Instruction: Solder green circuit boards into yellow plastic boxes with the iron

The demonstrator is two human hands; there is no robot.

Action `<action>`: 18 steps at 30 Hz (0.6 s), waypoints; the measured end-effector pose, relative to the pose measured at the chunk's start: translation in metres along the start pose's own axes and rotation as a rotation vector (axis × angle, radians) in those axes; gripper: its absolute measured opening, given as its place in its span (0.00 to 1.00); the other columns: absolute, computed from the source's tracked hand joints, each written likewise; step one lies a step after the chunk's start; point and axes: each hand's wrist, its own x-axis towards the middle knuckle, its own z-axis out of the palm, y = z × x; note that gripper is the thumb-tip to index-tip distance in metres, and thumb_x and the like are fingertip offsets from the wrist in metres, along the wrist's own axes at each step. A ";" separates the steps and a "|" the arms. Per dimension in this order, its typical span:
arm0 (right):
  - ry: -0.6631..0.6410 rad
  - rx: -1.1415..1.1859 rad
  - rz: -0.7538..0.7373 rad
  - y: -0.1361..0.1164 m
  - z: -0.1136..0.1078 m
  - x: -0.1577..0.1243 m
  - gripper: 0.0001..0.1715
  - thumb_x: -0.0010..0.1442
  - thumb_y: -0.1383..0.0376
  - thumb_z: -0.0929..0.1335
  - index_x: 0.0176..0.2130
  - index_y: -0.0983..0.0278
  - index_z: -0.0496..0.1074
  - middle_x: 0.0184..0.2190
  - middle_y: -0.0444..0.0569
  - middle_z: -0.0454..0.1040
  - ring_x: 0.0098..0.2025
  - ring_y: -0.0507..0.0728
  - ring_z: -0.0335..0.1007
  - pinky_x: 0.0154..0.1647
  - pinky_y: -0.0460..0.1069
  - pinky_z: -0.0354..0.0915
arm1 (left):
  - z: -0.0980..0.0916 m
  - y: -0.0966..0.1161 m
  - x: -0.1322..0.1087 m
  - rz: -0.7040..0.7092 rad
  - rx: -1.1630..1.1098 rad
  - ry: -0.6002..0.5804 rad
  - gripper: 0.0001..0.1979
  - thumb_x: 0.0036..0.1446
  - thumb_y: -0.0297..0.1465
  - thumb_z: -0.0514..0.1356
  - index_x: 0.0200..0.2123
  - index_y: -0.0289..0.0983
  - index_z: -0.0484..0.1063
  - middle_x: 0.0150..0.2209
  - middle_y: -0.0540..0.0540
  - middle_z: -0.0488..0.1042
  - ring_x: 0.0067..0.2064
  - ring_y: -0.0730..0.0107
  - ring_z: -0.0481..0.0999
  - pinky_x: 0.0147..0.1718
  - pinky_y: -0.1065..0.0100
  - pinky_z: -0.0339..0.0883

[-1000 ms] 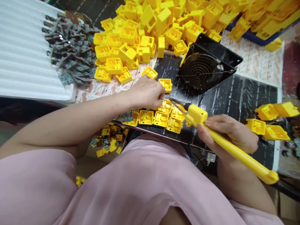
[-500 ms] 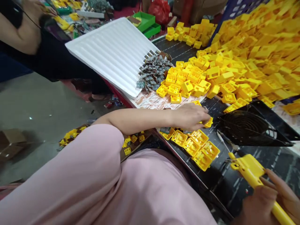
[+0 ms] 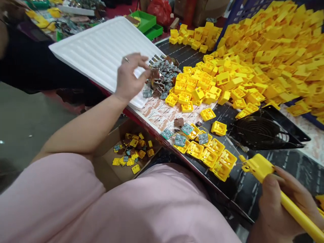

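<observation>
My left hand (image 3: 131, 77), a ring on one finger, is at the edge of a heap of small circuit boards (image 3: 168, 72). Its thumb and forefinger close on a brown-backed circuit board (image 3: 154, 74), partly hidden in the heap. My right hand (image 3: 286, 202) grips a yellow long-handled tool (image 3: 260, 166) with a boxy front and a thin tip, like a soldering gun. Left of that tip, open yellow plastic cases (image 3: 209, 157) lie side by side, hollows upward. Loose boards (image 3: 180, 139) rest on and beside them, with thin wires and a small round black part.
A white ridged tray (image 3: 101, 47) lies beyond my left hand. Many yellow cases (image 3: 273, 50) spill from a purple basket (image 3: 244, 17). A black fan (image 3: 265, 130) stands on the right. Below the table edge, a cardboard box (image 3: 106, 168) holds cases and boards.
My left hand has left the yellow cases and moved to the far left, to the heap of circuit boards. My right hand still holds the yellow tool, slightly shifted in view.
</observation>
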 end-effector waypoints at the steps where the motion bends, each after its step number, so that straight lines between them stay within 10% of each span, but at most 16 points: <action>1: 0.021 0.042 -0.055 0.003 0.002 0.001 0.26 0.42 0.47 0.84 0.41 0.48 0.87 0.25 0.53 0.82 0.18 0.62 0.74 0.14 0.55 0.71 | -0.001 0.009 0.007 -0.004 -0.113 0.076 0.32 0.57 0.66 0.64 0.39 0.43 0.75 0.51 0.55 0.82 0.60 0.70 0.73 0.69 0.56 0.62; 7: -0.078 0.234 -0.271 -0.014 0.009 -0.004 0.33 0.53 0.46 0.82 0.53 0.56 0.84 0.30 0.50 0.84 0.21 0.59 0.79 0.16 0.47 0.73 | 0.035 0.104 0.010 -0.320 -0.865 -0.200 0.32 0.39 0.58 0.79 0.33 0.41 0.72 0.29 0.53 0.77 0.32 0.68 0.78 0.39 0.56 0.77; 14: -0.308 0.260 -0.306 -0.042 0.006 -0.009 0.20 0.70 0.66 0.73 0.59 0.51 0.77 0.43 0.43 0.86 0.40 0.57 0.87 0.40 0.50 0.85 | 0.092 0.222 -0.045 -1.005 -1.188 -1.039 0.13 0.67 0.26 0.62 0.28 0.36 0.70 0.23 0.53 0.71 0.19 0.80 0.66 0.18 0.77 0.59; 18: -0.266 0.215 -0.438 -0.039 0.007 -0.003 0.26 0.71 0.72 0.70 0.63 0.51 0.73 0.45 0.41 0.85 0.41 0.52 0.86 0.49 0.48 0.83 | 0.107 0.249 -0.064 -1.133 -1.293 -1.197 0.11 0.65 0.26 0.64 0.28 0.35 0.71 0.24 0.51 0.73 0.18 0.79 0.66 0.13 0.78 0.56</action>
